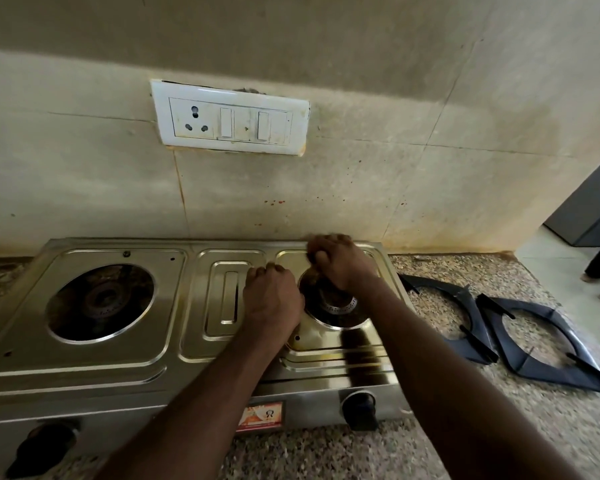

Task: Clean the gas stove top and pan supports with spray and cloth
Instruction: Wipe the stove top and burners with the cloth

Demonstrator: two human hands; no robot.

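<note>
On stove top (pixel 84 362), hands (pixel 272 299) curled, pan supports (pixel 541 372) well right

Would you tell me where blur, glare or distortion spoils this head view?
Head view: the right hand is smeared by motion; the left hand is sharper; the stove top shows soft sheen and mirrors the right arm darkly; the wide lens bows its edges and the switch plate.

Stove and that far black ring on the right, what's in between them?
The other black pan support lies on the counter between the stove and the far pan support, shown in the head view.
</note>
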